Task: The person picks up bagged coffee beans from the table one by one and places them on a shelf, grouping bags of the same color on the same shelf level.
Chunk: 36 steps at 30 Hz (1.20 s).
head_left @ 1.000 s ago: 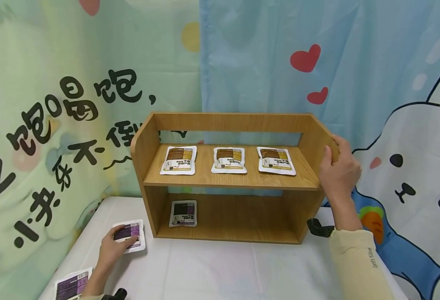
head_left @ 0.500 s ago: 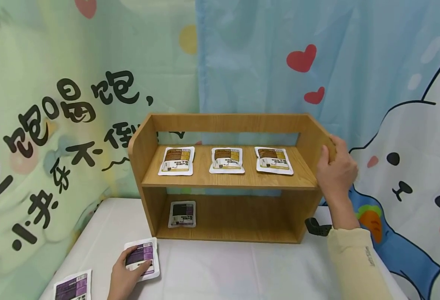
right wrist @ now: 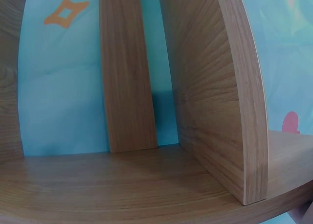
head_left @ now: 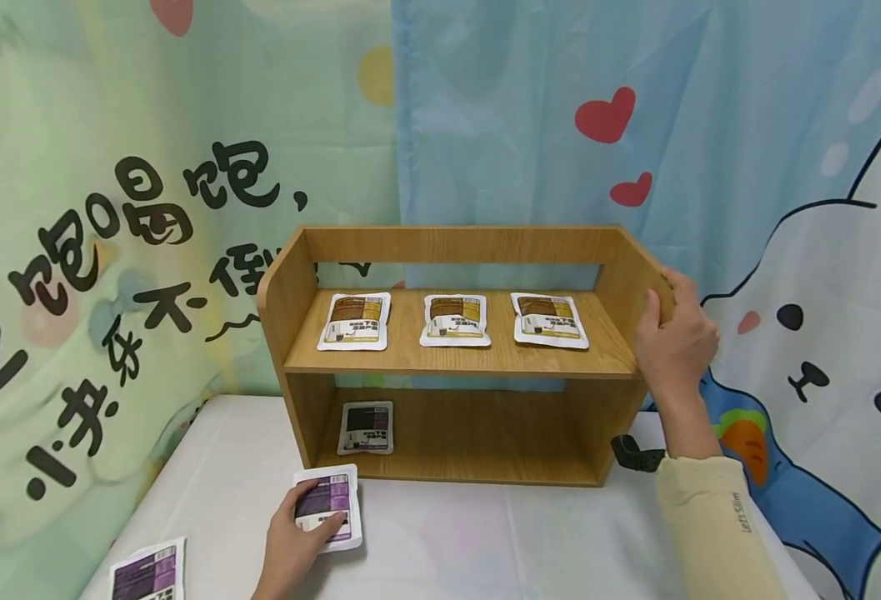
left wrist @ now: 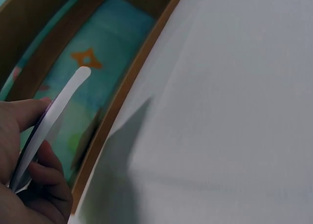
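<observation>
Purple-and-white packet (head_left: 335,495) has shifted rightward over the last second, from left of the wooden shelf (head_left: 463,245) to just in front of its lower left corner; left grip (head_left: 290,542) pinches it, thumb against fingers; right grip (head_left: 678,342) unchanged, clamped on the shelf's right side; dark packet (head_left: 366,427) sits in the lower tier (head_left: 478,433), now in better reach, I'd judge; second purple packet (head_left: 147,571) lies left on the desk (head_left: 530,550).

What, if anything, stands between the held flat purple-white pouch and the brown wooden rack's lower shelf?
Nothing visible blocks the held pouch; a flat dark-labelled white pouch sits on the lower shelf, far left.
</observation>
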Motion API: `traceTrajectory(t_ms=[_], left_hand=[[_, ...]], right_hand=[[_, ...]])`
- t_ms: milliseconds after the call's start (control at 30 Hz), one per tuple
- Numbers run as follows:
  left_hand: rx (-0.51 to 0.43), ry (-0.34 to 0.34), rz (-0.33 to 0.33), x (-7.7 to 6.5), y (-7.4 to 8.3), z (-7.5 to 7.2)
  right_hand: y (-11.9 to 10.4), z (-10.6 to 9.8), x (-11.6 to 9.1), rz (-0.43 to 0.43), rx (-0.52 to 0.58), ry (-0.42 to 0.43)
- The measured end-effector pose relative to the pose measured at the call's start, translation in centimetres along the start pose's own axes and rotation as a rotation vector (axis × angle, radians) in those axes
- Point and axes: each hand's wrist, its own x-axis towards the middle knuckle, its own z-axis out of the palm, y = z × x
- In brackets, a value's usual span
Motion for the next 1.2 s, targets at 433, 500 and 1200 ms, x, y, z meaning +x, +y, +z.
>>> traceTrajectory(t_ms=[433, 500, 1200], left_hand=[[-0.095, -0.071, 0.164, 0.4, 1.5, 5.6], [-0.105, -0.085, 0.178, 0.8, 1.9, 6.3], [-0.104, -0.185, 0.269, 5.8, 5.9, 13.1]], right_hand=[[-0.1, -0.1, -0.1, -0.003, 0.018, 0.004], [-0.1, -0.1, 0.0, -0.005, 0.016, 0.002], [0.2, 0.0, 0.1, 0.013, 0.006, -0.009]])
